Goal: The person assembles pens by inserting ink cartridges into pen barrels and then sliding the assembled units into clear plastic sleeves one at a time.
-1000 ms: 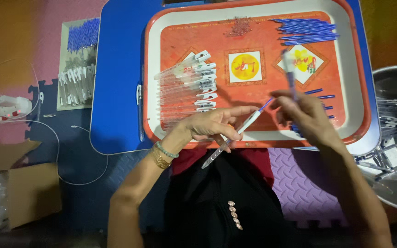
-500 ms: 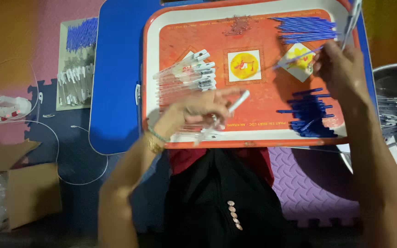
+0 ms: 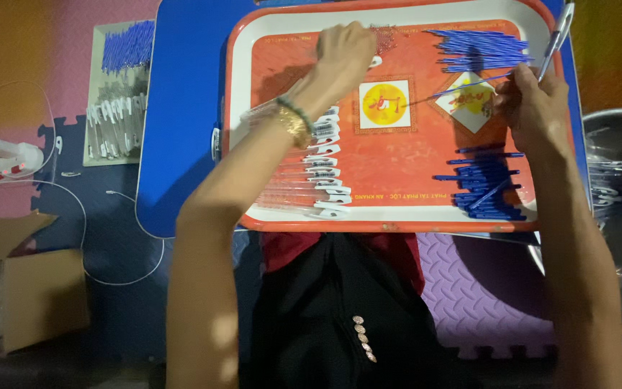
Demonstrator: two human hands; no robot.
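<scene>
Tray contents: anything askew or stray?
Mostly tidy. The lower pile of blue refills on the orange tray has one lying diagonally across the others. One more blue refill lies alone, slanting from the top pile toward the centre. Nothing looks spilled or damaged.

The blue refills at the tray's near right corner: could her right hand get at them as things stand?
Probably, but not freely. The blue refills lie open on the tray, just below the right hand. That hand already holds a pen barrel and a thin blue refill.
</scene>
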